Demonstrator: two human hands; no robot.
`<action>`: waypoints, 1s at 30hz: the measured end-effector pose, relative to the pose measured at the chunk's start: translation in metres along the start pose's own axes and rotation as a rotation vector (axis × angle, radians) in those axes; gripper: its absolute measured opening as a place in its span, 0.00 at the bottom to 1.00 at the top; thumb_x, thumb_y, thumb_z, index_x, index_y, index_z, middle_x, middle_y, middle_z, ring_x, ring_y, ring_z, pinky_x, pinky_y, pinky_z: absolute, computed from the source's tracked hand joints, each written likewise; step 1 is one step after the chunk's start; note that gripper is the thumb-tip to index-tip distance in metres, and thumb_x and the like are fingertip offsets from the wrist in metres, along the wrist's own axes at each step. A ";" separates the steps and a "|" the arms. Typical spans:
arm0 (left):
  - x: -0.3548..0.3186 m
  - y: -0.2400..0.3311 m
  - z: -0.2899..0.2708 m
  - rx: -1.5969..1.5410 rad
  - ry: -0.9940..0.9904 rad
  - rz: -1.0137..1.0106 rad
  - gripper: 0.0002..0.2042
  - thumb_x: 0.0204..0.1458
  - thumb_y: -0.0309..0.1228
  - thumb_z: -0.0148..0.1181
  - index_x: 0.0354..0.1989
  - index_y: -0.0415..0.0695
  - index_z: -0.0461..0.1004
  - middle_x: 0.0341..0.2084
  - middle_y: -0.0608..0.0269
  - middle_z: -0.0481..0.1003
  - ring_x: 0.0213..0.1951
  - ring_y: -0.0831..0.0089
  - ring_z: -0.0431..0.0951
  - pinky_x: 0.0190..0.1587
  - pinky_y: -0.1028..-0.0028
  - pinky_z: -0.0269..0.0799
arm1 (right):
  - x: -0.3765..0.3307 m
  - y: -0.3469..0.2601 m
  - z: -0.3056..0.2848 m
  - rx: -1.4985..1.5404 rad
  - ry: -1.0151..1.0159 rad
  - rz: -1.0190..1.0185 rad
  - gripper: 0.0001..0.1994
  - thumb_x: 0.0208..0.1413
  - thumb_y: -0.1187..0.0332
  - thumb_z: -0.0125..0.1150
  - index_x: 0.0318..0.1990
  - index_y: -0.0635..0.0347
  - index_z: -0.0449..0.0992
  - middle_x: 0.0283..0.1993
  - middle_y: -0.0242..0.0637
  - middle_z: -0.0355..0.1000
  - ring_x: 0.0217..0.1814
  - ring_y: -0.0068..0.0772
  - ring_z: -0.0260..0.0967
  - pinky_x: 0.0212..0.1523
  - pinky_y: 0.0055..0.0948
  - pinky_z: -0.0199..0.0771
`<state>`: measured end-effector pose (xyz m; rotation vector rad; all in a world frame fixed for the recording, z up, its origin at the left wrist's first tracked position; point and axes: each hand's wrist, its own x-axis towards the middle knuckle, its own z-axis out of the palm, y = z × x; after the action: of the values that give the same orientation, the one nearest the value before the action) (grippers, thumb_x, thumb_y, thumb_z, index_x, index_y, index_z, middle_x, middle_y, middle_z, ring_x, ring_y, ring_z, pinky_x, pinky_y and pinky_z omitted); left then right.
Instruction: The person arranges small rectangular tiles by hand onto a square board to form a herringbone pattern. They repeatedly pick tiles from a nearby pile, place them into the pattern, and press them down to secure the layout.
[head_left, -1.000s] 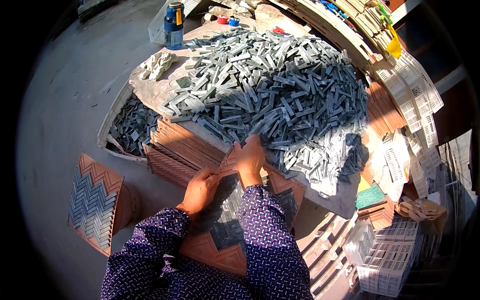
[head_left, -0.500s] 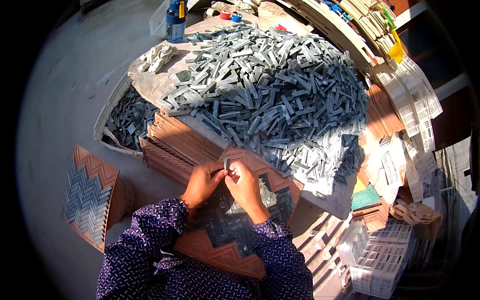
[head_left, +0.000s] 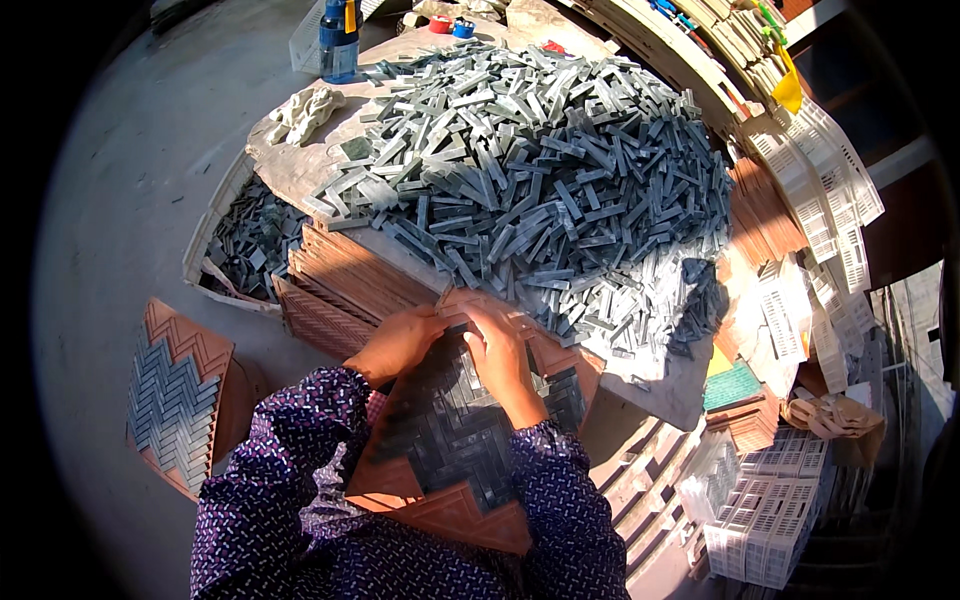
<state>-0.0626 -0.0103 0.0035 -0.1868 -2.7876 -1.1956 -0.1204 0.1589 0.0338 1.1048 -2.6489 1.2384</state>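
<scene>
An orange herringbone mould tray lies tilted in front of me, partly filled with grey stone strips. My left hand and my right hand meet at the tray's far edge, fingertips pressed down on a grey strip there. Both wrists wear purple patterned sleeves. Whether either hand actually pinches the strip is hidden by the fingers. Just beyond the hands rises a big heap of loose grey strips on a table.
A filled herringbone tray leans at my left. A stack of orange trays and a bin of grey pieces sit beyond my left hand. A blue bottle stands far back. White plastic grids pile at right.
Both hands have come down from holding a strip up in the air to the far edge of the tray. A second ago the right hand was at the heap.
</scene>
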 end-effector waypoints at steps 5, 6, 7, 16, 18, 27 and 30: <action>-0.005 0.000 0.003 -0.088 0.188 0.071 0.14 0.48 0.22 0.56 0.45 0.44 0.74 0.32 0.53 0.72 0.35 0.51 0.74 0.39 0.63 0.70 | 0.009 0.032 0.012 0.015 -0.168 -0.060 0.10 0.47 0.78 0.57 0.39 0.64 0.75 0.40 0.46 0.70 0.44 0.51 0.69 0.44 0.40 0.70; -0.009 0.003 0.001 -0.106 0.180 0.054 0.14 0.48 0.22 0.56 0.44 0.44 0.74 0.31 0.54 0.72 0.36 0.52 0.74 0.38 0.64 0.70 | 0.010 0.031 0.010 0.022 -0.170 -0.085 0.09 0.47 0.78 0.57 0.38 0.64 0.76 0.39 0.46 0.70 0.44 0.51 0.69 0.44 0.40 0.70; -0.012 0.006 -0.003 -0.124 0.172 0.037 0.13 0.48 0.22 0.56 0.43 0.44 0.75 0.31 0.55 0.72 0.36 0.53 0.74 0.37 0.65 0.71 | 0.012 0.030 0.008 0.029 -0.171 -0.110 0.08 0.47 0.78 0.57 0.37 0.65 0.76 0.39 0.46 0.70 0.44 0.51 0.69 0.44 0.40 0.70; -0.018 0.002 0.017 -0.062 0.277 0.011 0.09 0.48 0.23 0.57 0.38 0.42 0.76 0.29 0.55 0.71 0.34 0.55 0.74 0.36 0.65 0.70 | 0.010 0.038 -0.004 -0.033 -0.124 0.021 0.08 0.48 0.73 0.58 0.37 0.62 0.77 0.42 0.47 0.73 0.43 0.50 0.71 0.42 0.39 0.71; -0.016 0.004 0.016 -0.048 0.268 -0.013 0.09 0.47 0.23 0.57 0.38 0.42 0.76 0.30 0.55 0.72 0.34 0.55 0.74 0.36 0.65 0.70 | 0.012 0.037 -0.001 -0.050 -0.112 -0.010 0.08 0.49 0.71 0.59 0.37 0.60 0.77 0.37 0.45 0.74 0.40 0.50 0.72 0.38 0.40 0.72; -0.053 0.028 0.010 0.246 0.297 -0.003 0.31 0.50 0.32 0.57 0.61 0.33 0.54 0.57 0.44 0.60 0.60 0.50 0.59 0.60 0.59 0.56 | -0.001 0.035 -0.020 0.080 -0.006 0.172 0.08 0.51 0.71 0.58 0.38 0.62 0.77 0.34 0.45 0.76 0.32 0.43 0.75 0.33 0.32 0.72; -0.070 0.037 0.024 0.264 0.043 -0.111 0.38 0.52 0.44 0.55 0.65 0.33 0.47 0.65 0.45 0.49 0.67 0.52 0.48 0.66 0.52 0.42 | -0.003 0.040 -0.024 0.103 0.020 0.155 0.06 0.50 0.73 0.58 0.35 0.63 0.77 0.33 0.44 0.76 0.31 0.39 0.75 0.31 0.28 0.71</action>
<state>0.0112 0.0276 0.0037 0.0148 -2.9127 -0.8269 -0.1489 0.1945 0.0227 0.9065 -2.7289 1.4181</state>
